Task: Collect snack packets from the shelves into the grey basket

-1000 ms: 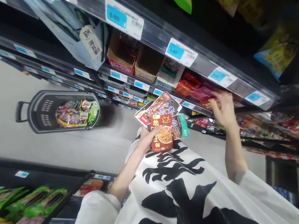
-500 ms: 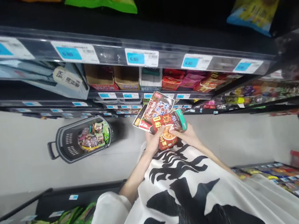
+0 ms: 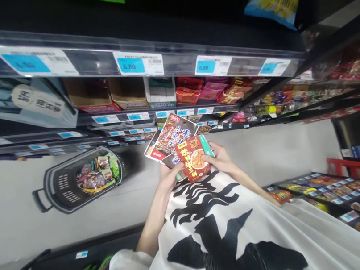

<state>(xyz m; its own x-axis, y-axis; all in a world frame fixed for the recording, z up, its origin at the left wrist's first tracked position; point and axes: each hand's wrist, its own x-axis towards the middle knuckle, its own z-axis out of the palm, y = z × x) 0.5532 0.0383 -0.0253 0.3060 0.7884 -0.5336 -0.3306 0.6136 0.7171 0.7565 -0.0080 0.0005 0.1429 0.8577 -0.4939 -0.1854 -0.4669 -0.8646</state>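
Both of my hands hold a fanned stack of snack packets in front of my chest. My left hand [image 3: 168, 179] grips the lower left of the stack from beneath. My right hand [image 3: 221, 160] pinches the right edge of the red packet [image 3: 192, 159] on top, which shows a bowl of food. Behind it lies a larger packet [image 3: 170, 137] with a white border and blue characters. A teal-edged packet [image 3: 206, 145] peeks out at the right.
A dark shopping basket [image 3: 69, 187] with several packets in it stands on the grey floor at left. Shelves [image 3: 142, 64] with blue price tags, cardboard boxes and red pouches fill the upper view. More stocked shelves run along the right and lower left.
My right hand has come back from the shelf of red pouches and joined the stack at my chest. The view has swung, so the basket sits further left.
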